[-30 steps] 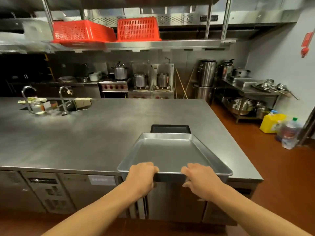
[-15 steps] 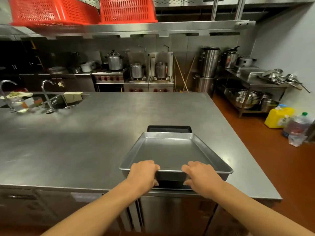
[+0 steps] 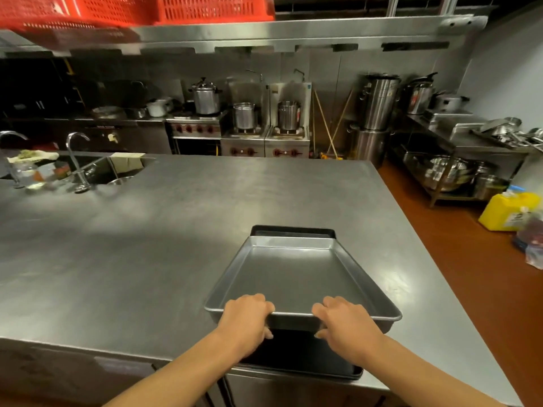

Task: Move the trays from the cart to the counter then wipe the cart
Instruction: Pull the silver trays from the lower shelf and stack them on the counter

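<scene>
From the head view, the left hand (image 3: pixel 245 321) and right hand (image 3: pixel 348 326) each clamp the near rim of a shallow rectangular silver metal tray (image 3: pixel 293 277) — held tilted above a dark flat tray (image 3: pixel 299 356). That dark tray lies on the brushed steel counter (image 3: pixel 141 248) — at its near edge.

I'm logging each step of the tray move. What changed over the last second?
The silver tray has been carried forward over the counter and now sits above the black tray, whose near edge shows beneath it. Its near end is still raised. Both the left hand and right hand keep their grip on the near rim. The black tray has not moved.
</scene>
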Action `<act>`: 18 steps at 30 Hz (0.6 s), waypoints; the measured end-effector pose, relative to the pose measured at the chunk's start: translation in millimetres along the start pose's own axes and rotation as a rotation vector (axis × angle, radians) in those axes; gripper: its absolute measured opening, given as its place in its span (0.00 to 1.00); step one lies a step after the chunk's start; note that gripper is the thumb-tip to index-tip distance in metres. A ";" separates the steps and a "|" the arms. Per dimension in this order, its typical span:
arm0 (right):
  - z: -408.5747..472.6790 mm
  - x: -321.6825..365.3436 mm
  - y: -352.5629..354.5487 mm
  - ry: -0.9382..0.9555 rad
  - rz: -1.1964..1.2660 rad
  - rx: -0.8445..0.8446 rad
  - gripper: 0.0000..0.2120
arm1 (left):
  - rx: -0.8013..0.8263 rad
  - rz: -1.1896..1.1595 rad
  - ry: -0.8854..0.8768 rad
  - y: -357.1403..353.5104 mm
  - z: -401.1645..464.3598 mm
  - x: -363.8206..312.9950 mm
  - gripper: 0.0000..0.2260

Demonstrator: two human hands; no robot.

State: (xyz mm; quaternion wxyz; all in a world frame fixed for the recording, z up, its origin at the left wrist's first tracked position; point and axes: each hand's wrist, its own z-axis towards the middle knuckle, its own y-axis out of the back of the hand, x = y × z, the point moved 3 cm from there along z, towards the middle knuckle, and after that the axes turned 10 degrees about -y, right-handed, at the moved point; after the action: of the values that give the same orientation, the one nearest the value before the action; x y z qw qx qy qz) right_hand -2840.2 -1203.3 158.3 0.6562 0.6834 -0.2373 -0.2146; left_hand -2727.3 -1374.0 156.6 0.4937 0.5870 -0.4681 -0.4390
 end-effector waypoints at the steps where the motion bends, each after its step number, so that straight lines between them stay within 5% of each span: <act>1: 2.7 -1.4 -4.2 -0.004 -0.013 0.005 0.11 | 0.006 0.012 0.000 -5.9 4.2 1.0 0.12; 5: 11.9 -3.6 -22.9 0.021 -0.026 0.037 0.12 | 0.049 0.040 -0.007 -29.0 17.3 5.5 0.13; 9: 25.0 -6.1 -47.8 0.037 -0.112 0.124 0.27 | 0.122 0.018 -0.002 -45.0 24.8 12.1 0.14; 12: 33.3 -9.2 -66.4 0.058 -0.109 0.119 0.13 | 0.155 -0.038 -0.009 -51.0 30.4 20.3 0.14; 18: 33.0 -15.4 -90.1 0.023 -0.042 0.239 0.09 | 0.247 -0.094 -0.039 -73.3 35.6 22.3 0.17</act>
State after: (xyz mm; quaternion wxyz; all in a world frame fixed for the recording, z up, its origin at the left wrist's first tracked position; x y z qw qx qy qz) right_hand -2868.5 -1217.9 66.5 0.5679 0.7641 -0.2392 -0.1906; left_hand -2749.7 -1396.4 78.2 0.3872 0.6558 -0.5002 -0.4120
